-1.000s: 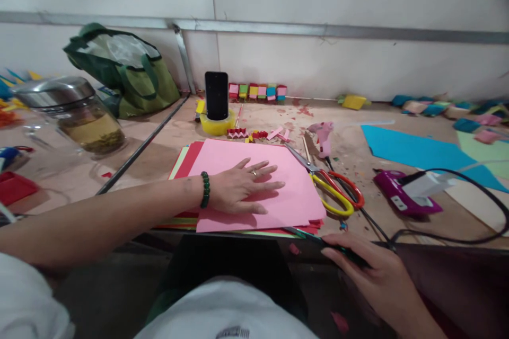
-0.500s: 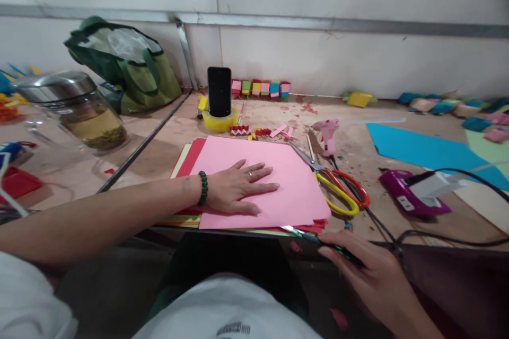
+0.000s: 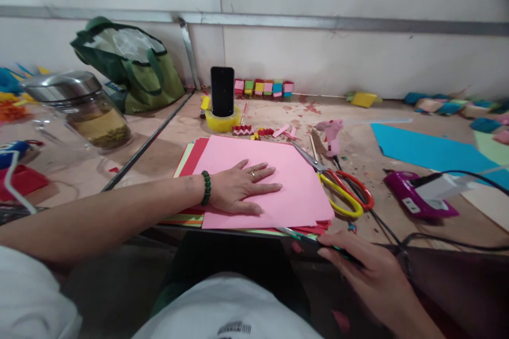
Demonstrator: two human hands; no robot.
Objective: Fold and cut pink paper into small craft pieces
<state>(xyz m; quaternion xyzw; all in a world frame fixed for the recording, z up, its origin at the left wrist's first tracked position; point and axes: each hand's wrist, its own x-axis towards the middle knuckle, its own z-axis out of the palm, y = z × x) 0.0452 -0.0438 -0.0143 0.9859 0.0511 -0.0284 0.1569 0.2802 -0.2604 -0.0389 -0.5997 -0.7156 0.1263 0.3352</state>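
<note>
My left hand (image 3: 240,189) lies flat with fingers spread on a pink sheet of paper (image 3: 294,196). This sheet tops a stack of coloured paper, with red (image 3: 194,156) and pale green edges showing at the left. In my right hand (image 3: 366,259) is a knife (image 3: 300,234) with a green and black handle. Its blade points left along the stack's front edge; whether it sits between sheets is unclear. Large scissors (image 3: 318,166), with one yellow and one orange handle, rest against the stack's right side.
Behind the stack, a phone (image 3: 222,91) stands in a tape roll (image 3: 223,122). A pink glue gun (image 3: 333,135) and purple power strip (image 3: 415,196) with cables lie right. Blue paper (image 3: 429,145) is beyond. Left are a glass tea jug (image 3: 99,127) and green bag (image 3: 151,85).
The knife has shifted slightly left along the stack's front edge with my right hand. My left hand stays in place on the pink sheet. The whole view has moved a little.
</note>
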